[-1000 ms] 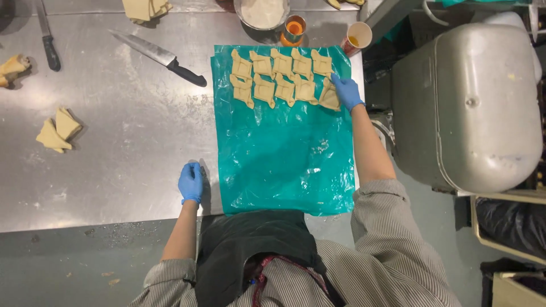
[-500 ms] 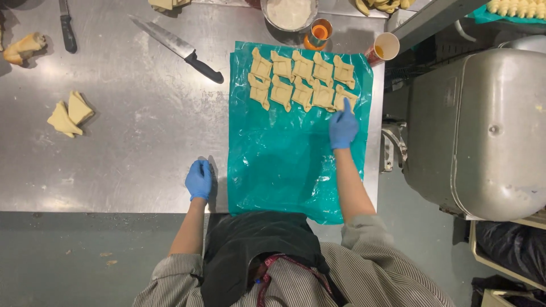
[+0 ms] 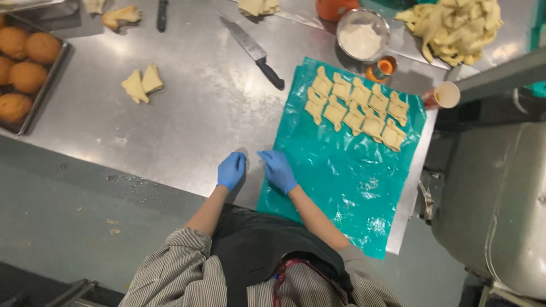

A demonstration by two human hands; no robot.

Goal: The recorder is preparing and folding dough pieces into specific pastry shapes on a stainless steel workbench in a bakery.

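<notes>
Both my hands wear blue gloves and hold nothing. My left hand (image 3: 231, 170) rests flat on the steel table (image 3: 187, 119), just left of the teal plastic sheet (image 3: 347, 170). My right hand (image 3: 277, 169) lies on the sheet's near left corner, fingers together and flat. Several folded dough pieces (image 3: 357, 107) lie in two rows at the far end of the sheet, well away from both hands.
A black-handled knife (image 3: 254, 50) lies left of the sheet. Two loose dough triangles (image 3: 142, 84) sit further left. A tray of round buns (image 3: 25, 62) is at far left. A flour bowl (image 3: 362, 40), small cups (image 3: 445, 95) and a dough scrap pile (image 3: 455, 25) stand behind. A grey machine (image 3: 500, 199) is at right.
My right hand has drawn back from the dough rows to the sheet's near left corner, beside my left hand. The view has swung left, showing the bun tray.
</notes>
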